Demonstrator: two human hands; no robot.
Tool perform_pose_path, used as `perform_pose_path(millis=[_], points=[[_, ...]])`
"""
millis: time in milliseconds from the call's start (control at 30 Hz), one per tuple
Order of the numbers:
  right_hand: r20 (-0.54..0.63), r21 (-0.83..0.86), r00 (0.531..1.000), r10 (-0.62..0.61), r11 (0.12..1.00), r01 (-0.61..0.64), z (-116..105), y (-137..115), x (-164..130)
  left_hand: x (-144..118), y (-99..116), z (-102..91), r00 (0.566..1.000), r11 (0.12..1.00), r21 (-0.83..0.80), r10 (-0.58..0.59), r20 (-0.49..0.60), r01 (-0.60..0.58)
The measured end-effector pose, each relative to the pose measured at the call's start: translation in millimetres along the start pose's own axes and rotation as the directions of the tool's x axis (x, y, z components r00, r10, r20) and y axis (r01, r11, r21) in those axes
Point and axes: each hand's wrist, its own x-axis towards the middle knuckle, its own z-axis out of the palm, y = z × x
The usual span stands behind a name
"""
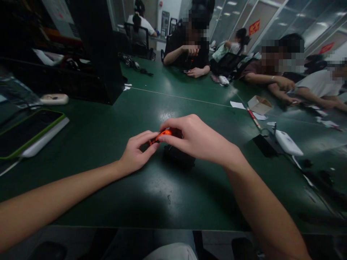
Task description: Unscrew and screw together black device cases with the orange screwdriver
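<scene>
Pinching a small orange part, left hand and right hand both closed on it, no legible writing.

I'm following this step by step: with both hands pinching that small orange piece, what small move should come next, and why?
Probably lower the orange piece onto the black part just beneath: the left hand and right hand pinch it from either end, directly above that part.

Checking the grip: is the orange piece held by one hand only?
No. The fingers of both the left hand and the right hand pinch the small orange piece between them above the green table.
</scene>
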Motion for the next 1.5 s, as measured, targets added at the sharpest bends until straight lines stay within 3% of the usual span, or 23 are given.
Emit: perform_pose_path(millis=[167, 333, 433, 533, 667, 1500], points=[[0.052, -0.04, 0.996, -0.069, 0.997, 0.071, 0.8, -5.8, -3.8, -4.3, 7.4, 3.0, 0.994, 0.994, 0.036, 0.103, -0.031, -0.101], [0.052, -0.159, 0.998, -0.028, 0.987, 0.036, -21.2, -9.1, -18.8, -3.7, 5.3, 7.8, 0.968, 0.991, 0.103, 0.054, 0.244, -0.081], [-0.01, -0.22, 0.999, 0.032, 0.975, -0.033, -39.5, -8.0, -29.3, 0.8, 0.4, 10.5, 0.899, 0.986, 0.16, -0.037, 0.436, -0.038], [-0.037, -0.266, 0.998, 0.059, 0.962, -0.067, -49.0, -0.7, -37.2, 4.3, -1.9, 10.7, 0.842, 0.987, 0.158, -0.104, 0.529, 0.023], [-0.041, -0.29, 0.997, 0.061, 0.955, -0.07, -50.4, 6.9, -42.1, 4.5, -0.9, 7.2, 0.826, 0.986, 0.151, -0.142, 0.545, 0.07], [-0.029, -0.404, 0.999, 0.035, 0.914, -0.044, -44.6, -6.7, -44.9, 2.7, 1.1, 4.7, 0.84, 0.985, 0.154, -0.147, 0.523, 0.077]])
